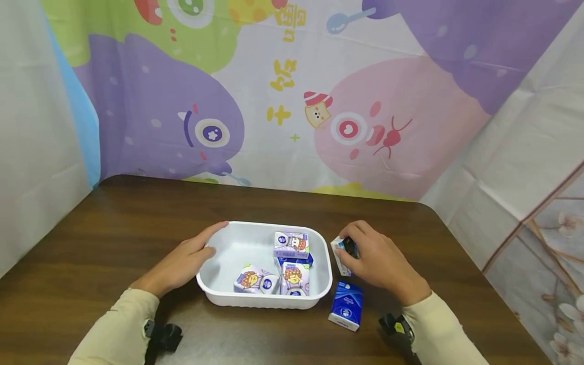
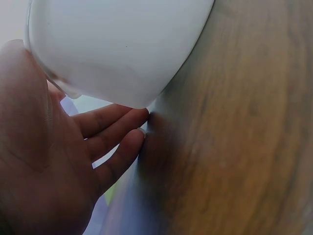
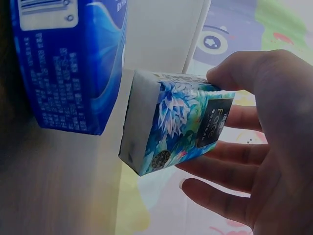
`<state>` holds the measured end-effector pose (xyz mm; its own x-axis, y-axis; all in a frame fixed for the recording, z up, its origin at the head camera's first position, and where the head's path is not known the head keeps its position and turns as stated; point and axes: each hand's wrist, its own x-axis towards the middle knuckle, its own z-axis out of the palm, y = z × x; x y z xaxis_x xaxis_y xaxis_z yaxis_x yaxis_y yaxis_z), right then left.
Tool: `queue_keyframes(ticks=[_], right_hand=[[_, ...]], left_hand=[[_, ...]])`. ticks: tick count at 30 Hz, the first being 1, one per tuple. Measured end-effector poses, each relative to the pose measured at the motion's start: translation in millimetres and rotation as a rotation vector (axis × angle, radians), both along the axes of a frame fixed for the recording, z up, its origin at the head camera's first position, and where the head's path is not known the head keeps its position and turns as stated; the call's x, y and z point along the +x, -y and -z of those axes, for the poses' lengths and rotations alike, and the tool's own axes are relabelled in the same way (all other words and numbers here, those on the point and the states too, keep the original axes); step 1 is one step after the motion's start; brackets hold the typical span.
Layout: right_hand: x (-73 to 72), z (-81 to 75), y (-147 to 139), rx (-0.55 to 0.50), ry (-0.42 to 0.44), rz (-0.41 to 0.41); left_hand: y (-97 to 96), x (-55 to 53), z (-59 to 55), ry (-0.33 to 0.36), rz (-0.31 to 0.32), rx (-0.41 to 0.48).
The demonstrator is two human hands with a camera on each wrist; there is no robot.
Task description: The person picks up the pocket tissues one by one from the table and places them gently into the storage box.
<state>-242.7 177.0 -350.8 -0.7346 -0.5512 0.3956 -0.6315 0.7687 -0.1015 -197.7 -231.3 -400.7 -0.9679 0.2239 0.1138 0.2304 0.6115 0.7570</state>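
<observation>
At the left end of a white plastic tub (image 1: 269, 302), my left hand (image 1: 184, 261) holds the rim, thumb over the edge and fingers along the outside. The left wrist view shows those fingers (image 2: 117, 161) against the tub's outer wall, low by the table. My right hand (image 1: 376, 258) pinches a small tissue pack (image 3: 181, 122) with a blue-green flower print and a black label, between thumb and fingers. That pack is tilted, just right of the tub. Nearest my right hand, a blue tissue pack (image 1: 347, 304) lies on the table.
Inside the tub, at its right half, are purple-and-white cartoon tissue packs (image 1: 292, 244), one on top of a blue pack (image 1: 305, 260). The dark wooden table (image 1: 150, 213) ends at a cartoon-printed curtain (image 1: 274, 152).
</observation>
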Motion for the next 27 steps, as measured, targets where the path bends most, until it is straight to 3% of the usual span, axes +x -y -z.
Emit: queue_keyframes(ticks=[7,27], right_hand=[[-0.5,-4.7,1.3,-0.011,-0.030,-0.016],[2.5,-11.3,13.7,-0.002,-0.001,-0.002]], left_hand=[[-0.4,0.7,-1.9,-0.010,0.005,0.005],[-0.7,0.0,-0.3,-0.001,-0.002,-0.004]])
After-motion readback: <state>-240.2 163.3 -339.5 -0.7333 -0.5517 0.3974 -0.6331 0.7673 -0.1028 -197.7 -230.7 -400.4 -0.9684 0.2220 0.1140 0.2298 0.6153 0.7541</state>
